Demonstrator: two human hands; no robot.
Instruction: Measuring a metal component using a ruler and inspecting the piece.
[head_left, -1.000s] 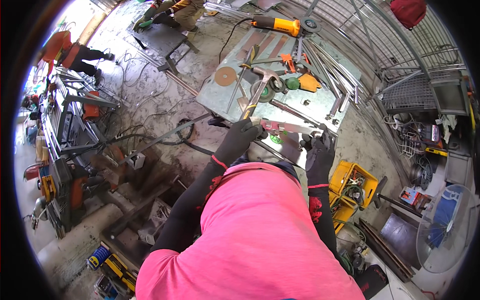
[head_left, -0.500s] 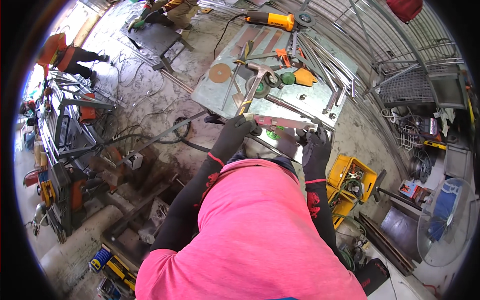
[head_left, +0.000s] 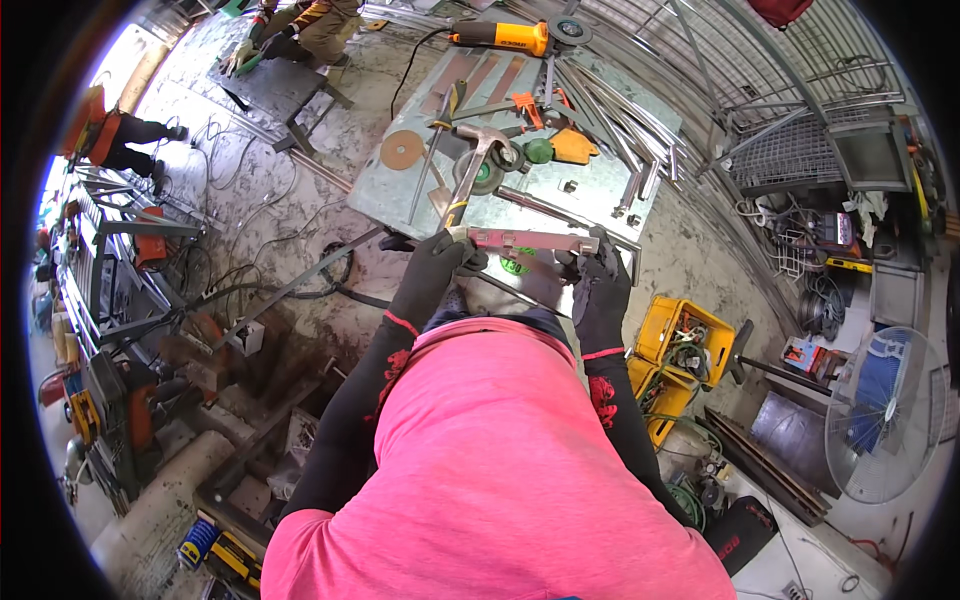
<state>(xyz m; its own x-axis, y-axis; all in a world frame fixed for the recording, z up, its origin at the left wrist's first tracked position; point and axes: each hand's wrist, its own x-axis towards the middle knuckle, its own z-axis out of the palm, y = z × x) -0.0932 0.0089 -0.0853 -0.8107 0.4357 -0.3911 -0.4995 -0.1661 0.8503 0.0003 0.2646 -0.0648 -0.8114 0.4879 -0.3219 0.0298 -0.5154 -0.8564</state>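
Note:
Held level in front of my waist, at the near edge of the metal worktable (head_left: 365, 195), is a short reddish metal bar (head_left: 535, 243) with small notches or tabs along it. Its left end is gripped by my left hand (head_left: 437, 262), in a dark glove with fingers closed. My right hand (head_left: 600, 285), gloved the same way, closes on the right end. Just beyond my left hand lies a claw hammer (head_left: 468, 180), its handle pointing toward me. An angle grinder (head_left: 487, 172) with a green disc is partly under the hammer head.
On the table are a yellow grinder (head_left: 500, 37), a brown disc (head_left: 402, 150), an orange clamp (head_left: 527, 110) and metal tubes (head_left: 610, 110). Yellow toolboxes (head_left: 690, 340) stand at right, near a fan (head_left: 885, 415). Two other people are at far left; cables (head_left: 235, 290) cross the floor.
The whole view has shifted, so the table and tools appear farther left. Both hands keep their hold on the bar, with little movement relative to the table.

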